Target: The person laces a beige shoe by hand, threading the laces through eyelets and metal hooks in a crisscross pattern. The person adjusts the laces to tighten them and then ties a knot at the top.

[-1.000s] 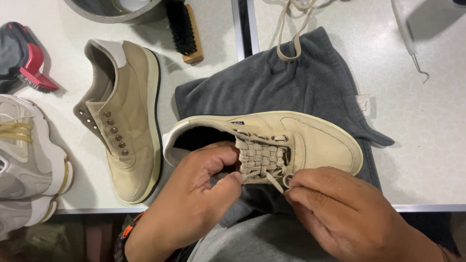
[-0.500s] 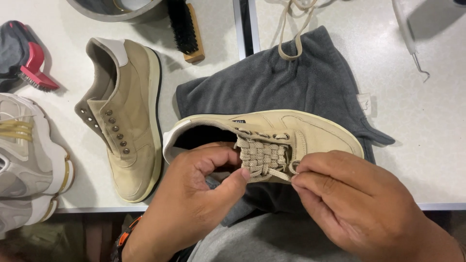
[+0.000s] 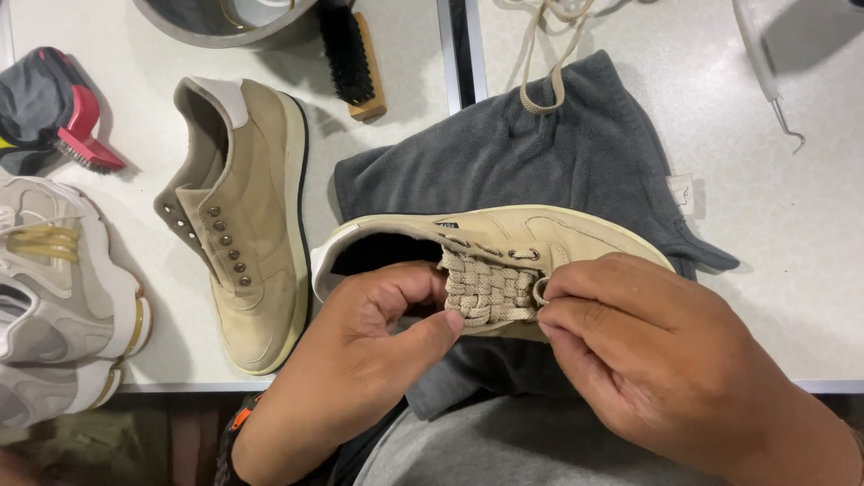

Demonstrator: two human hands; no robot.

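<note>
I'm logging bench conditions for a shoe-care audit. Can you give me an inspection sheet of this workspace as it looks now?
Surface: white tabletop, two panels with a dark seam.
Job's things: beige suede laced sneaker lying on a grey towel.
Clutter: matching beige unlaced sneaker; black-bristled wooden brush; red-handled brush; grey basin; white-and-grey sneakers; loose beige shoelace; white hooked tool.
Hands: left hand at the woven laces by the shoe opening; right hand pinching the lace near the toe-side eyelets.
Cables: nothing seen.
Surroundings: person's grey clothing at the bottom edge; floor dim.
</note>
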